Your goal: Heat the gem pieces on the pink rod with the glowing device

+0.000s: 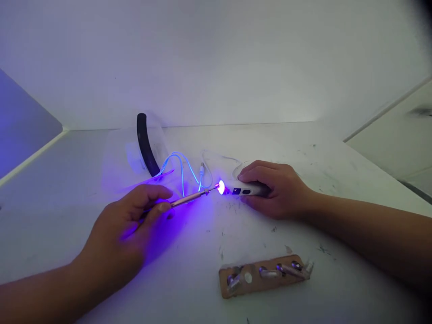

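Note:
My right hand (276, 189) is wrapped around a white handheld UV lamp (238, 191), with its small screen and button showing. The lamp's glowing head (221, 187) points left and throws violet light on the table. Between thumb and fingers, my left hand (131, 220) pinches a slim, copper-coloured metal pen-like tool (187, 199). Its thin tip reaches right, up to the lamp's glow; glare hides whether the two touch and what, if anything, is on the tip.
In front lies a brown strip (256, 283) bearing small clear pieces and shiny round studs. Behind my left hand are a curved black tube (146, 144), a translucent plastic bag (116, 153) and a thin white cable (185, 159). A white wall (202, 67) borders the white table (189, 279).

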Tool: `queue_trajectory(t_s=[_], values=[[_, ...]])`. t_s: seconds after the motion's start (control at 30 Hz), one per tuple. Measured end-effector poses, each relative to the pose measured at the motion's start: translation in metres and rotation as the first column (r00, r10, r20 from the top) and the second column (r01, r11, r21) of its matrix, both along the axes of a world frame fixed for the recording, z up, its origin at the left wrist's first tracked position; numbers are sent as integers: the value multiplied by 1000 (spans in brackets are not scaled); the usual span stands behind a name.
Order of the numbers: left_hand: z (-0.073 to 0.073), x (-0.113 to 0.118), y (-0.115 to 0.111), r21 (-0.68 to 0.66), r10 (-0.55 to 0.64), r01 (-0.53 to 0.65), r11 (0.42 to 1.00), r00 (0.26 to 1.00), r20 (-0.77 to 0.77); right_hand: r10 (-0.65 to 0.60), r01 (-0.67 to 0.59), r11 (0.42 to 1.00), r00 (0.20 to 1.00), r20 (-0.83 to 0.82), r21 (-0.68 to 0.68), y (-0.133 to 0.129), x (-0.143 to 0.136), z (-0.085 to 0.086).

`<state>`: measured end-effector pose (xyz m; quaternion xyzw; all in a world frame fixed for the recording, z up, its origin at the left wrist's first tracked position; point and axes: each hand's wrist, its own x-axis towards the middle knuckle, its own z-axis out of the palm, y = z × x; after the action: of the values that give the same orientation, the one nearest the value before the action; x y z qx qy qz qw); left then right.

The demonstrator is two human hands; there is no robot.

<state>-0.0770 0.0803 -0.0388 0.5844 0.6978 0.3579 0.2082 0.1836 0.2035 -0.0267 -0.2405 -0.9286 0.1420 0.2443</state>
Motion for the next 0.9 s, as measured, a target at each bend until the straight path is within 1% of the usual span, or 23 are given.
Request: queue_trajectory(t_s=[0.27,0.43,0.53,0.63,0.8,0.9], values=[[0,2,2,-26,-23,24,999,999,26,4,-4,1000,1000,0,10,2,2,-3],[-1,1,5,-10,-74,74,997,997,38,17,-17,1000,1000,-8,21,3,2,-4],[-1,2,5,-1,-85,85,996,996,41,13,-13,1000,1000,-4,24,3,3,-4],[3,2,5,-17,-100,100,995,994,42,16,-16,999,1000,4,38,3,5,-6],[14,4,7,-118,-176,180,976,983,43,8,-3,993,999,-45,116,6,6,-12],[18,4,7,-141,-191,196,971,980,48,-1,8,990,999,-46,139,7,7,-14]])
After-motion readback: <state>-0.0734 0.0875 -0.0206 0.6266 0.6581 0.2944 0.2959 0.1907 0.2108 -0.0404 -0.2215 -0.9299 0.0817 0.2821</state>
